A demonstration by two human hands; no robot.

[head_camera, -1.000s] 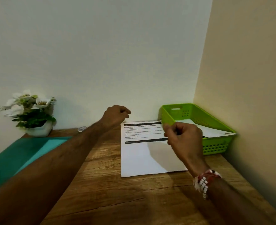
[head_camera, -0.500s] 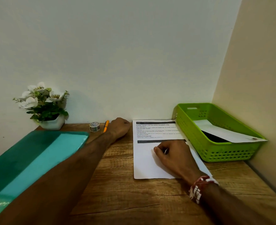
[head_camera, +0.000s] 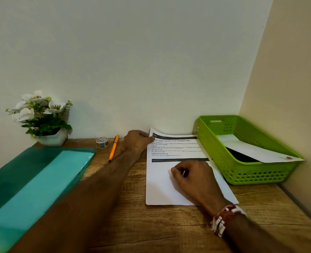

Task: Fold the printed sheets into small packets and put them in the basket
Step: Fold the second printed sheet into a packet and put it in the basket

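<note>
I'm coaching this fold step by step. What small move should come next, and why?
Probably draw the far corner toward the near edge with the left hand, starting the first fold. The printed sheet lies flat and unfolded, the left hand holds its slightly raised far corner, and the right hand rests on its middle.

Print on the white paper sheet, left of the green perforated plastic basket: unreadable. Inside the basket, something dark hides under a loose white page. Far left, teal plastic folder runs off-frame.
</note>
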